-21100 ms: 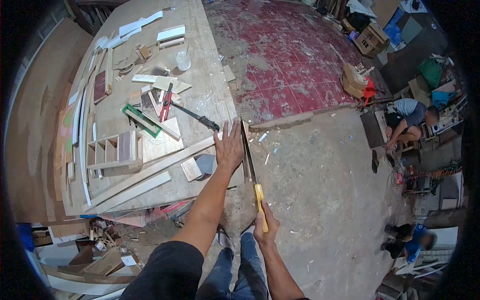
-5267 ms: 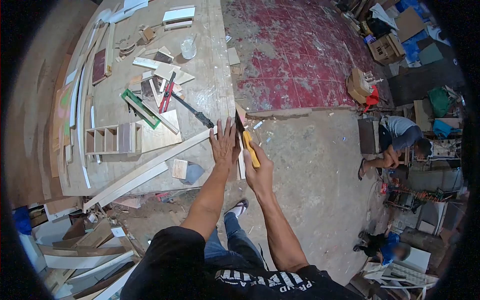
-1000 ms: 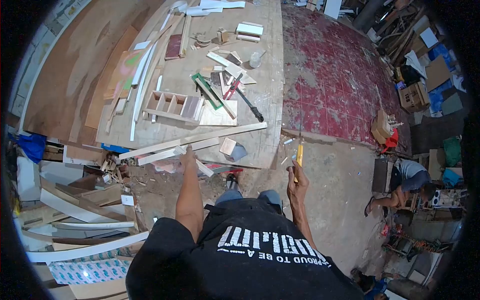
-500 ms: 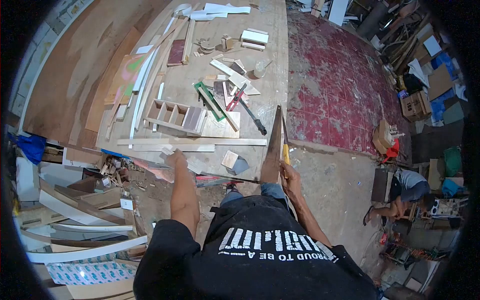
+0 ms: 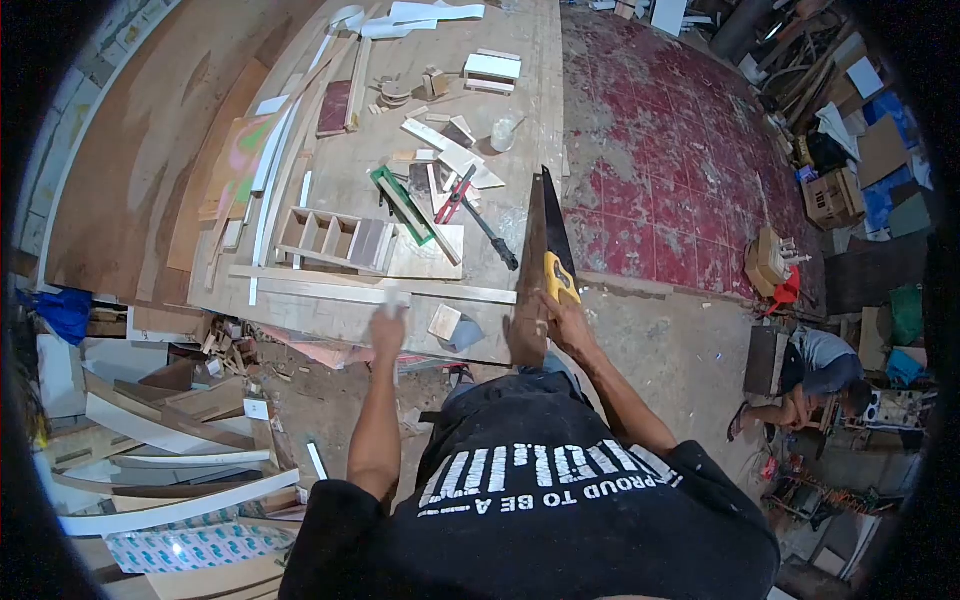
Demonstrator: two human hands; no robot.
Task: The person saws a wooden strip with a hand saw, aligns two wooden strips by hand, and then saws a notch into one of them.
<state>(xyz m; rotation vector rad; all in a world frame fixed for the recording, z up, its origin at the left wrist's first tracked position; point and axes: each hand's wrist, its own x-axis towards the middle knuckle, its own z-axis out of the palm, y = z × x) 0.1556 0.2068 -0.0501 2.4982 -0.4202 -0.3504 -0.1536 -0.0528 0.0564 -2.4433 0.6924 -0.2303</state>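
My right hand (image 5: 568, 325) is closed around the yellow handle of a handsaw (image 5: 559, 245), its dark blade pointing away from me. Close beside the blade lies a long brown board (image 5: 531, 270) at the workbench's right edge. My left hand (image 5: 388, 328) is over the bench's near edge, smeared by motion; a pale blur shows at its fingertips, and I cannot make out whether it is a held piece. Ahead of it lie long pale wood strips (image 5: 450, 290). Between my hands sits a small wood block (image 5: 445, 321) with a grey face beside it.
On the workbench (image 5: 400, 130) are a compartmented wooden box (image 5: 335, 240), a green-framed piece (image 5: 400, 205), a red-and-black tool (image 5: 480, 220), offcuts and a cup (image 5: 503, 134). Wood pieces (image 5: 170, 410) are piled at left. Another person (image 5: 820, 365) crouches at right.
My left hand has moved right and back from the bench edge. The saw has come up with my right hand, its handle now fully visible. The view has shifted slightly.
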